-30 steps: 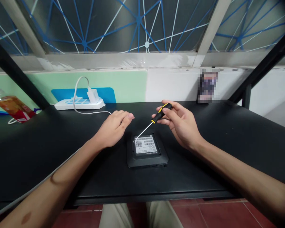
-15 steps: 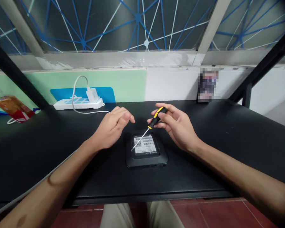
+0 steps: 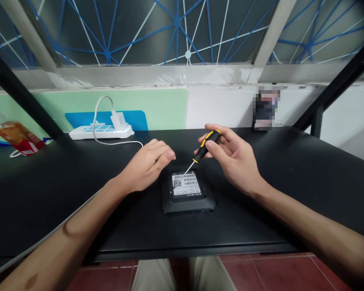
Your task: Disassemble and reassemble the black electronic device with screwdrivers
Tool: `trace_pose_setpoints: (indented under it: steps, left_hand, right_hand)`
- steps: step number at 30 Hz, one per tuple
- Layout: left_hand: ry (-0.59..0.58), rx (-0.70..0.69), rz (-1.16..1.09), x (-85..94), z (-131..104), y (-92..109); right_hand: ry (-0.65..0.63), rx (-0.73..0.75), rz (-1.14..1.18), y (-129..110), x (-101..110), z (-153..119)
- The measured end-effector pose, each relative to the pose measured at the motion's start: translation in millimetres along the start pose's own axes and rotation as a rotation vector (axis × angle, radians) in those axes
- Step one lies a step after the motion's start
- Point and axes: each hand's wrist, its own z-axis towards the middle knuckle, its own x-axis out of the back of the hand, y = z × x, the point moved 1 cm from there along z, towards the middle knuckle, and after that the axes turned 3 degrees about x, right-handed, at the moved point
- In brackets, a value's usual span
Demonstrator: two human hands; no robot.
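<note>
My right hand point(image 3: 235, 161) grips a screwdriver point(image 3: 204, 149) by its black and yellow handle. The metal shaft slants down to the left, its tip over the left edge of a white label point(image 3: 189, 186). That label, with barcodes and a QR code, is on a flat black device point(image 3: 188, 205) lying on the table. A small round spot, perhaps a screw, shows at the device's left corner, just beside the tip. Close to the device's upper left, my left hand point(image 3: 148, 165) is closed, thumb against curled fingers; anything inside is hidden.
A white power strip point(image 3: 101, 132) with a plugged-in charger point(image 3: 119, 120) lies at the back left. Its white cable point(image 3: 63, 222) passes behind my left hand and along my left arm. A bottle point(image 3: 20, 135) leans at far left; a blurred upright object point(image 3: 265, 109) stands at back right.
The screwdriver has shifted right and up with my right hand, so its tip has left the device's left corner spot. My left hand's thumb and fingers have drawn together.
</note>
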Motion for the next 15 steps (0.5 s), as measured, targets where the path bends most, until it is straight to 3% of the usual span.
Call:
trace_pose_setpoints:
  steps: [15]
  left_hand:
    - [-0.097,0.081,-0.017,-0.8,1.1,2.9]
  right_hand:
    - [0.083,-0.001,-0.034,6.8,3.3,4.8]
